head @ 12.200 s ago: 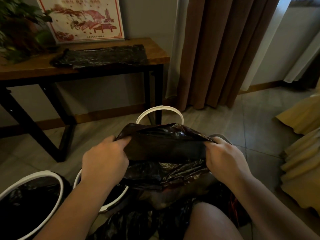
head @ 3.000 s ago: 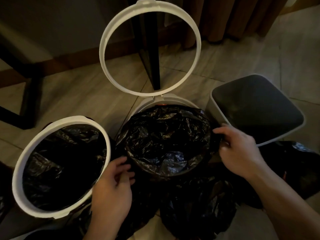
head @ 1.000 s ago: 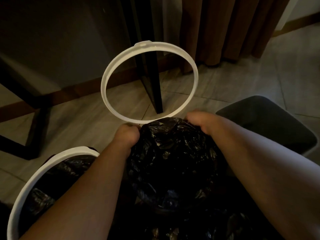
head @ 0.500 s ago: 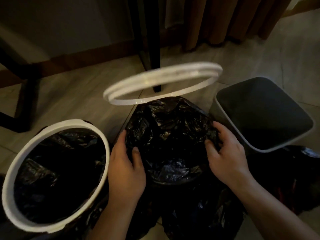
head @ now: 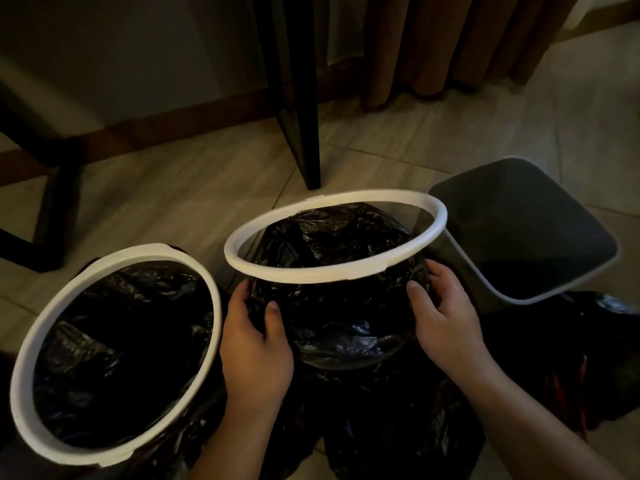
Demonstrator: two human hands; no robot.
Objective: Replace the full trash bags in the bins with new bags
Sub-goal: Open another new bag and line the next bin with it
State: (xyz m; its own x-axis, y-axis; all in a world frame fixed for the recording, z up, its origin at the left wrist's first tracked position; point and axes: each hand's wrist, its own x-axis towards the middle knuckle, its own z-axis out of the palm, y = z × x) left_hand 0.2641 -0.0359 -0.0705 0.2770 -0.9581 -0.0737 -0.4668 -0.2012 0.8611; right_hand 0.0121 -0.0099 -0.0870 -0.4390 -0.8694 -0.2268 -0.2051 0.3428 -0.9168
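A round bin stands in the middle, lined with a new black bag [head: 332, 306] folded over its edge. Its white hinged ring [head: 408, 251] hangs tilted just above the bag, nearly down. My left hand [head: 254, 341] presses the bag against the bin's left side, fingers spread. My right hand [head: 443, 313] cups the bag on the right side the same way. A second round bin [head: 114, 355] at the left carries a black bag under its closed white ring. A square grey bin [head: 526, 233] stands at the right with no bag visible in it.
Filled black trash bags [head: 571, 362] lie on the tiled floor in front of and right of the bins. A black table leg [head: 301, 98] stands just behind the middle bin. Brown curtains [head: 450, 43] hang at the back right.
The white ring has swung down from upright to nearly flat over the middle bin. My hands moved from the bag's far edge to its near sides.
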